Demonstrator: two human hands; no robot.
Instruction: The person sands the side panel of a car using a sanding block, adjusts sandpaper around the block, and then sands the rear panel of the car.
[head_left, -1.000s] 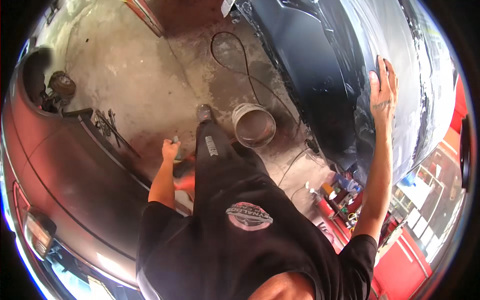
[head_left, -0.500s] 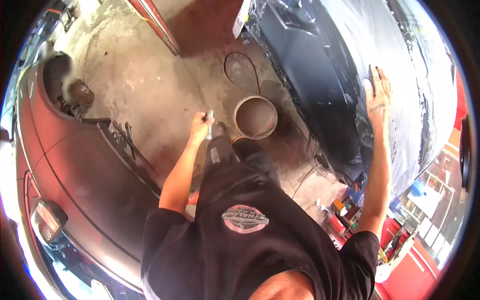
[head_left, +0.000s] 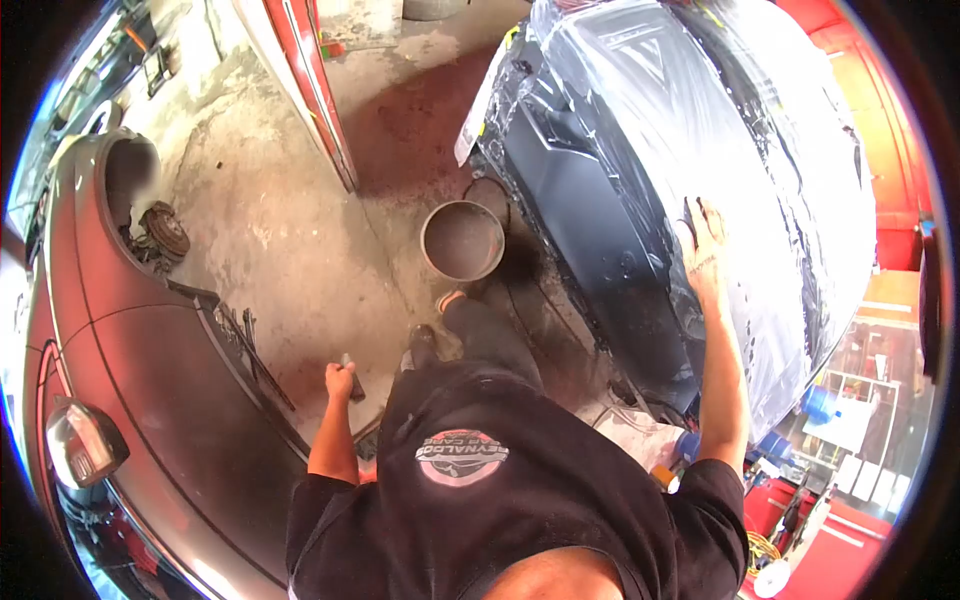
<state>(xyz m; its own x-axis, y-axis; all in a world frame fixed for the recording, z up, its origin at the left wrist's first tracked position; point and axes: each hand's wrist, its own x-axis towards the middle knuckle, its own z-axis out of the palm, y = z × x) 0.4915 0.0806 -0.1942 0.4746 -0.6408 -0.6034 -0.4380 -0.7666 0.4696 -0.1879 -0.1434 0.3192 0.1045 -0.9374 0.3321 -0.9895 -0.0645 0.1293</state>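
Observation:
My left hand (head_left: 340, 382) is closed around a small oblong grey object (head_left: 356, 388), low over the concrete floor by my left leg. Its kind is too small to make out. To the right, my right hand (head_left: 708, 245) lies with stretched fingers against the plastic-covered body of a car (head_left: 640, 90). A dark patch shows between thumb and fingers; I cannot tell whether it is a thing under the hand. Below that hand a bare black panel (head_left: 590, 220) of the same car is exposed, its edges lined with wrinkled film.
A round bucket (head_left: 463, 241) stands on the floor ahead of my feet. To the left is a dark car body (head_left: 170, 390) with an open wheel arch and a mirror (head_left: 85, 440). A red post (head_left: 305, 90) rises ahead. Red cabinets (head_left: 820, 535) stand at lower right.
My left hand has come down and back toward my body with the grey object. My right hand stays on the covered car. The view has shifted, and my feet have moved relative to the bucket.

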